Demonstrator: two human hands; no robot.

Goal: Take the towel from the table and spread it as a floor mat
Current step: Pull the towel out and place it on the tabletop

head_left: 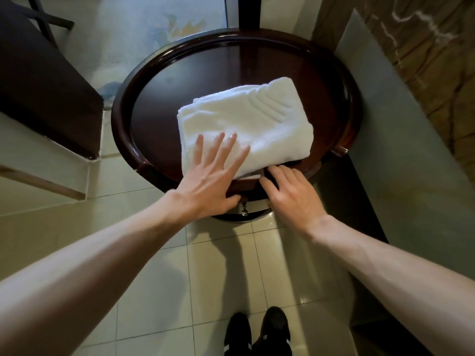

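Observation:
A folded white towel [246, 122] lies on the round dark wooden table [154, 119], reaching toward its near rim. My left hand [213, 173] rests flat on the towel's near left corner, fingers straight and spread. My right hand [290, 194] is at the table's near edge, its fingertips curled and tucked under the towel's near right edge. Part of the towel's underside is hidden.
Pale floor tiles [218, 273] stretch below the table, with my black shoes [257, 332] at the bottom. A dark cabinet [43, 80] stands at the left. A brown patterned wall [424, 60] and grey panel close in on the right.

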